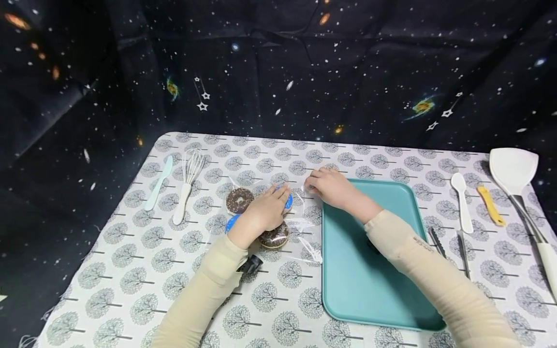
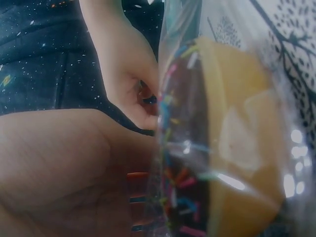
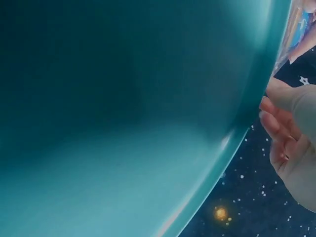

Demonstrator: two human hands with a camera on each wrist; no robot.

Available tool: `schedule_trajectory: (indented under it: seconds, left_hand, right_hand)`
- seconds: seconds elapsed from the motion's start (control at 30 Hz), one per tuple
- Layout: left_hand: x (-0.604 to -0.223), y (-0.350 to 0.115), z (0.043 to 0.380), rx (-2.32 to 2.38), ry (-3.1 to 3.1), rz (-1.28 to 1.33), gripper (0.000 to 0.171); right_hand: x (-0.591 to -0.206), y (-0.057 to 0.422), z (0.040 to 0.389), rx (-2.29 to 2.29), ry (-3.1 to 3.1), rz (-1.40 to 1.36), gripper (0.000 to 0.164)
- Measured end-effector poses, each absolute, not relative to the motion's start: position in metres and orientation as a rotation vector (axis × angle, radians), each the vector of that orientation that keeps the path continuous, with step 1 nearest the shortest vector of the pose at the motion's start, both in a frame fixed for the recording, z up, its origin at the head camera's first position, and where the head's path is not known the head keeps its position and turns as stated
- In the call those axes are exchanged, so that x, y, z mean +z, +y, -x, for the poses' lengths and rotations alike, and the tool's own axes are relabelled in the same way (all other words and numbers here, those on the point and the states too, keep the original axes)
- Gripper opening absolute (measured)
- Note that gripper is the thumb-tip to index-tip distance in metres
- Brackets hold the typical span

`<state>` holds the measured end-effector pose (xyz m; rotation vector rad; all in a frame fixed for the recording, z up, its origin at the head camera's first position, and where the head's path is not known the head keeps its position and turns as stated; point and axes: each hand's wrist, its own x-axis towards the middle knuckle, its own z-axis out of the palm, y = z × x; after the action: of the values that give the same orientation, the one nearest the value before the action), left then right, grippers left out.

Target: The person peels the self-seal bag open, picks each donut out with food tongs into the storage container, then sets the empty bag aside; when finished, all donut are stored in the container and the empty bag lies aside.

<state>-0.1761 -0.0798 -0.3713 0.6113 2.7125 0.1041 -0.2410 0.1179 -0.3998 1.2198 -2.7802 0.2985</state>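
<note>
A clear plastic bag point(image 1: 304, 244) lies left of the green tray with several doughnuts inside. Among them are a brown-topped doughnut point(image 1: 240, 199) at the back left, a blue one point(image 1: 287, 200) at the back right and another brown one point(image 1: 275, 237) in front. My left hand point(image 1: 266, 210) rests on the bag over the doughnuts, fingers extended, partly hiding them. Up close, the left wrist view has a doughnut with coloured sprinkles point(image 2: 187, 163) under the film. My right hand point(image 1: 329, 187) pinches the bag's far right edge, fingers curled, beside the tray.
The green tray point(image 1: 370, 270) lies under my right forearm. To the left are a pale blue knife point(image 1: 159, 183) and a whisk point(image 1: 187, 186). On the right lie a white spoon point(image 1: 462, 203), a yellow-handled tool point(image 1: 491, 206), a white spatula point(image 1: 514, 166) and dark tongs-like metal pieces point(image 1: 463, 255).
</note>
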Motion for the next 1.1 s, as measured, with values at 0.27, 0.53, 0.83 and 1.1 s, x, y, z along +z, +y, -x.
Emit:
schedule_trajectory:
  seconds: [0.27, 0.53, 0.83, 1.1]
  left_hand:
    - [-0.371, -0.078, 0.176, 0.106, 2.712, -0.619, 0.057]
    - [-0.372, -0.079, 0.176, 0.102, 2.712, -0.622, 0.058]
    - [-0.372, -0.084, 0.176, 0.116, 2.711, -0.606, 0.058]
    - [-0.372, -0.081, 0.177, 0.109, 2.710, -0.611, 0.058]
  right_hand:
    - [-0.401, 0.118, 0.247, 0.329, -2.799, -1.192, 0.004]
    - [-0.394, 0.131, 0.239, 0.311, -2.824, -1.164, 0.004]
    - [-0.388, 0.134, 0.232, 0.441, -2.703, -1.263, 0.017]
    - [-0.391, 0.122, 0.229, 0.359, -2.627, -1.369, 0.022]
